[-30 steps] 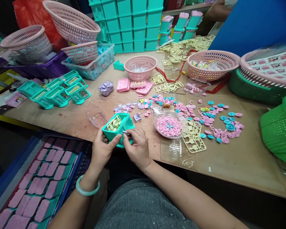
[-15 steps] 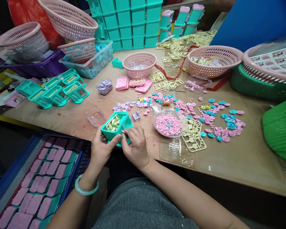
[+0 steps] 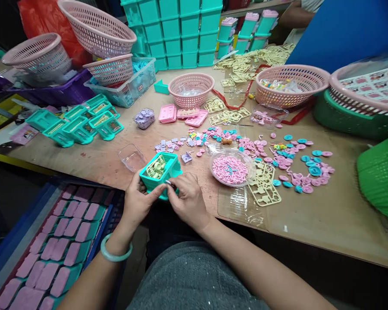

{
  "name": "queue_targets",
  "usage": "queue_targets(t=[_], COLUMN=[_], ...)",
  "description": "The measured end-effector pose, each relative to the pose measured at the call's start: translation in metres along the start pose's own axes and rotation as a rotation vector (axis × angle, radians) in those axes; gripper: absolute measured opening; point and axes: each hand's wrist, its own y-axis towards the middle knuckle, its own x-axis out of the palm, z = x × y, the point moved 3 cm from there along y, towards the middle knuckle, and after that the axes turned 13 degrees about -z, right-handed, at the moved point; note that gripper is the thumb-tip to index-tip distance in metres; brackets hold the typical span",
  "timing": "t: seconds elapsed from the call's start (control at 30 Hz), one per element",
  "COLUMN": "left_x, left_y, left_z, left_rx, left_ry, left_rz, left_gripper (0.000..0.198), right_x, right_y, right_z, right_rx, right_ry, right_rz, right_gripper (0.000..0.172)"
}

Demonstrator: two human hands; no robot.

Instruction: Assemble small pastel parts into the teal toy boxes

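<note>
At the table's near edge my left hand grips a teal plastic box that holds cream parts. My right hand pinches a small pale lilac piece against the box's front side, fingertips meeting my left thumb. A green bangle sits on my left wrist. A clear bowl of pink pieces stands just right of my right hand. A cream parts frame lies beside the bowl.
Pink and teal discs are scattered across the wooden table. Pink baskets, stacked teal boxes and open teal boxes stand behind. A blue crate of lidded boxes sits lower left. Green baskets crowd the right.
Both hands stay on the teal box with only slight shifts of the fingers; the view has wobbled a little.
</note>
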Motion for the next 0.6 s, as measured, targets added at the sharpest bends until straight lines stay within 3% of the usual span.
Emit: queue_targets(t=[0.3,0.6], left_x=[-0.002,-0.001], left_y=[0.003,0.003], left_z=[-0.001,-0.005], left_rx=[-0.013,0.014], left_ry=[-0.065,0.015], left_rz=[-0.064,-0.044], left_gripper=[0.068,0.065], right_x=[-0.002,-0.002], right_y=[0.001,0.003], right_z=[0.017,0.010], right_rx=[0.159,0.125], right_ry=[0.288,0.143], right_rz=[-0.093,-0.072], right_gripper=[0.010,0.014])
